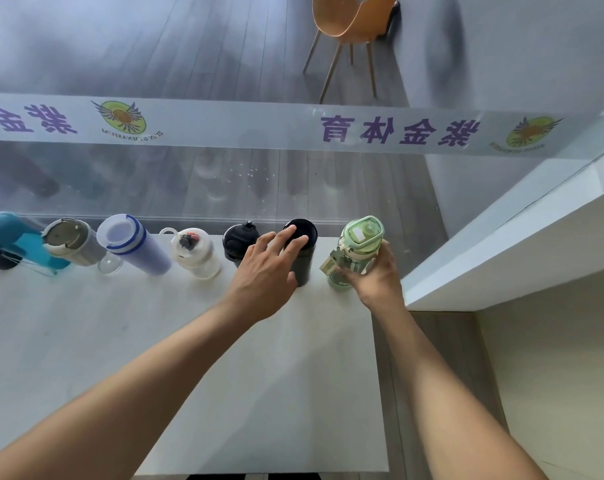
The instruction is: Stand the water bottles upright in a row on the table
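Several bottles stand upright in a row along the far edge of the white table (155, 341). From the left: a blue bottle (6, 237), a grey steel one (73, 242), a clear one with a blue-banded lid (134, 244), a white clear one (195, 252), a black bottle (240, 240), a dark tumbler (302, 251) and a pale green bottle (359, 244). My left hand (269, 271) lies with spread fingers against the dark tumbler's lid and side. My right hand (376, 275) is wrapped around the green bottle, which stands at the row's right end.
A glass wall with a frosted printed band (293, 128) runs right behind the bottles. A white ledge (518, 233) rises at the right, close to the green bottle. An orange chair (349, 22) stands beyond the glass. The table's near half is bare.
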Tool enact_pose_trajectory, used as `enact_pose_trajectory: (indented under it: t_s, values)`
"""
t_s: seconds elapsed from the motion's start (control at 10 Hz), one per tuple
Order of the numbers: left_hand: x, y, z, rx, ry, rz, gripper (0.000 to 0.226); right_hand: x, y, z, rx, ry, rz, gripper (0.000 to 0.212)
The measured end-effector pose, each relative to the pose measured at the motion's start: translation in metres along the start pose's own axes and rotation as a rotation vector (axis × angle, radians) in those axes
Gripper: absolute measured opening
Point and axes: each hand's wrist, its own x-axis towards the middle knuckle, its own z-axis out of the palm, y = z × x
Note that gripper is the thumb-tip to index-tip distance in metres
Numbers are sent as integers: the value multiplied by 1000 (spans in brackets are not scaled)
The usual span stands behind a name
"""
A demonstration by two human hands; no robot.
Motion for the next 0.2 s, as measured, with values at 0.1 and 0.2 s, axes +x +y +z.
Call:
enact_pose_trajectory:
  t_s: [0.1,0.2]
  values:
    - [2,5,-13,-35,14,4,69,-13,-15,-19,-54,40,-18,74]
    - [-2,5,-21,-53,69,12,66,-37,-30,-29,-67,201,-101,60]
